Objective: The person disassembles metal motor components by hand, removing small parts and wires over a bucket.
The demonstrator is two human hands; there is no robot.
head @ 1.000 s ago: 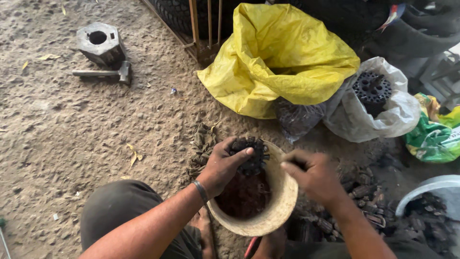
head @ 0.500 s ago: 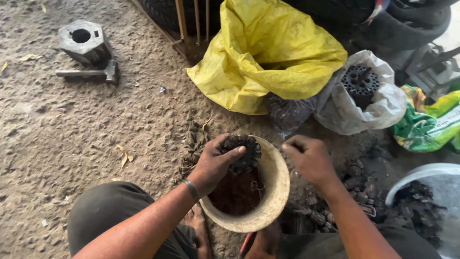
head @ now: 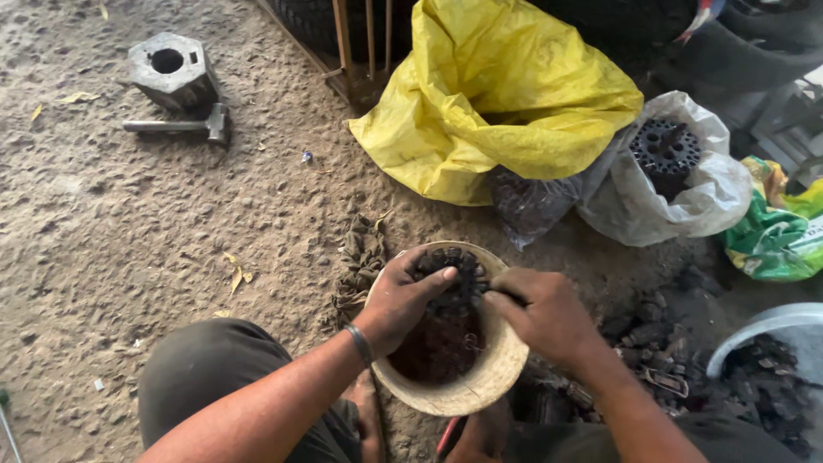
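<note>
A round tan clay pot [head: 480, 390] stands on the dirt between my knees, with dark reddish stuff inside. Over its far rim sits a black perforated disc [head: 453, 273] full of round holes. My left hand [head: 403, 300] grips the disc from the left, thumb on top. From the right, my right hand [head: 542, 313] closes on the disc's edge with bent fingers. A thin band circles my left wrist.
A yellow sack [head: 506, 94] lies beyond the pot, and a white plastic bag [head: 686, 193] holds another black holed disc [head: 665, 147]. A grey metal block [head: 170, 69] and hammer [head: 176, 125] lie far left. Black scraps [head: 660, 343] and a pale basin rim [head: 759, 330] are right.
Both hands stay on the black disc at the pot; my right hand has come closer and now touches its edge. The camera has shifted a little.
</note>
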